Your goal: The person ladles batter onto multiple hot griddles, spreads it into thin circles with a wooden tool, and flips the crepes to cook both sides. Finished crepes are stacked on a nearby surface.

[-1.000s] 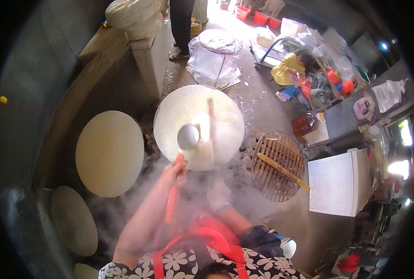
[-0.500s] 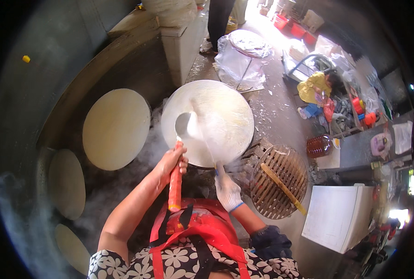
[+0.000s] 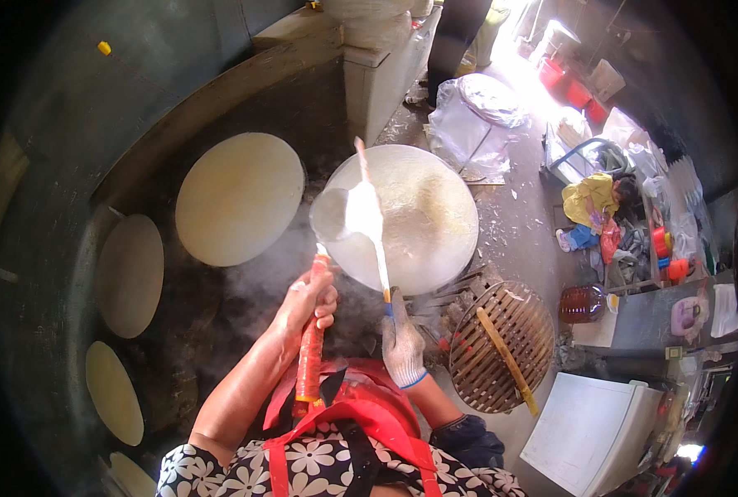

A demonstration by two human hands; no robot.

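Observation:
My left hand (image 3: 311,302), bare, is wrapped round the red-covered handle of a ladle (image 3: 330,217). The ladle's round bowl is over the left part of a large round griddle (image 3: 435,240). A pale, wet-looking layer covers that griddle. In a white knit glove, my right hand (image 3: 404,349) grips a long, narrow spatula (image 3: 381,263) by its blue-ended handle. White batter coats the spatula's middle, which lies across the ladle's right rim. Its far tip points up and away. Whether the two tools touch is unclear.
Pale round griddles (image 3: 241,199) stand to the left, amid steam. At right are a slatted round rack (image 3: 501,348) with a wooden stick, a white box (image 3: 588,431) and a jug of dark liquid (image 3: 583,304). A person in yellow (image 3: 591,199) crouches farther right; another stands behind.
The view has shifted, so the surroundings sit farther right. The spatula has come up off the griddle to the ladle's rim, showing a broad white coating. Both hands keep their grips.

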